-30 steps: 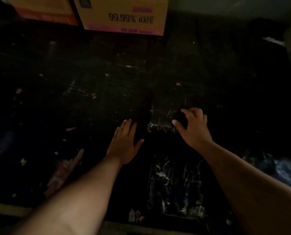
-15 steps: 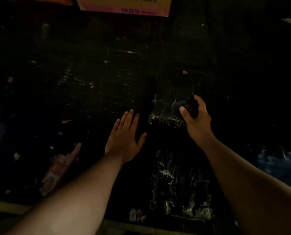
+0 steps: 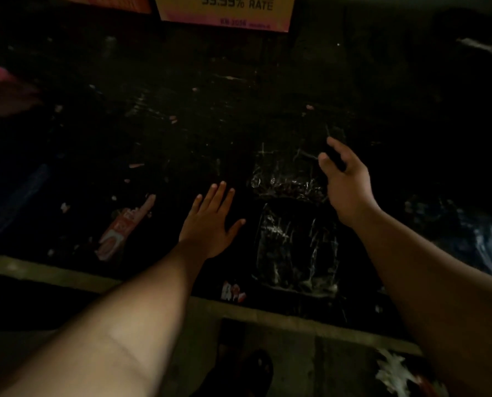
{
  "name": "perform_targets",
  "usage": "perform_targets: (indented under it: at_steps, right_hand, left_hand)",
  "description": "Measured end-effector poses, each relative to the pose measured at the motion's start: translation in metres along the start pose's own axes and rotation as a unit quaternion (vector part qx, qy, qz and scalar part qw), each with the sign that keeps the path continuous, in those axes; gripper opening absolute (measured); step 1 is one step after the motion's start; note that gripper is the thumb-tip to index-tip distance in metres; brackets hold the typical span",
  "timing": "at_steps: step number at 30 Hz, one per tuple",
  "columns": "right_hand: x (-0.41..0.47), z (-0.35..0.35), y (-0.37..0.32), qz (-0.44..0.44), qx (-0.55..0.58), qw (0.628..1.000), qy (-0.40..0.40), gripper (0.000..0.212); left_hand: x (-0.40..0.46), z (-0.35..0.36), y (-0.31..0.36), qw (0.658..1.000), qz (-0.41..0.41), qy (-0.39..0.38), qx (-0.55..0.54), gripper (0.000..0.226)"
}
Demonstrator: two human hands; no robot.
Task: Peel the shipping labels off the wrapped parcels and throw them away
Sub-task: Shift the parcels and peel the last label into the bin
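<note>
Two parcels in shiny black wrap lie on a dark, dim surface. The near parcel [image 3: 293, 253] sits by the front edge and the far parcel [image 3: 284, 179] lies just beyond it. No label shows on either in this light. My right hand [image 3: 346, 181] is at the far parcel's right edge, thumb and fingers curled around its dark corner. My left hand [image 3: 210, 222] rests flat with fingers spread on the surface, left of both parcels and touching neither.
A cardboard box [image 3: 224, 10] printed "99.99% RATE" stands at the back. A red and white wrapper [image 3: 124, 227] and small scraps litter the left. A dark blue plastic bag [image 3: 468, 233] lies right. The pale front ledge [image 3: 67, 276] runs below; crumpled white paper [image 3: 393, 373] lies bottom right.
My right hand turned from lying over the far parcel to pinching its right corner between thumb and fingers. My left hand stayed flat. The view tilted down and back.
</note>
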State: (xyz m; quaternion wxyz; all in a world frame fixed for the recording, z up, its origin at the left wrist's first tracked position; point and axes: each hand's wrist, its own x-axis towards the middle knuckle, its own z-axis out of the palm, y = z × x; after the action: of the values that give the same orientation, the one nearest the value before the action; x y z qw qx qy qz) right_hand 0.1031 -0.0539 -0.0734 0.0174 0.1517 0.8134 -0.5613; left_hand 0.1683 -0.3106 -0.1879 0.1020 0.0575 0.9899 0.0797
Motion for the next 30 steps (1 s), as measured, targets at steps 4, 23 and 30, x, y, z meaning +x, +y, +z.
perform_targets:
  at_steps: [4, 23, 30]
  right_hand:
    - [-0.045, -0.015, 0.013, -0.022, 0.033, 0.999, 0.000, 0.039]
    - [-0.127, -0.030, 0.059, -0.034, -0.054, 0.998, 0.010, 0.041]
    - [-0.129, -0.026, 0.056, -0.030, -0.123, 0.992, 0.015, 0.044]
  left_hand:
    - [-0.027, 0.005, 0.010, 1.000, -0.015, -0.002, 0.005, 0.079]
    - [-0.048, 0.019, 0.011, 1.000, -0.010, 0.024, 0.015, 0.083]
    - [-0.045, 0.020, 0.009, 1.000, -0.007, 0.017, 0.017, 0.086]
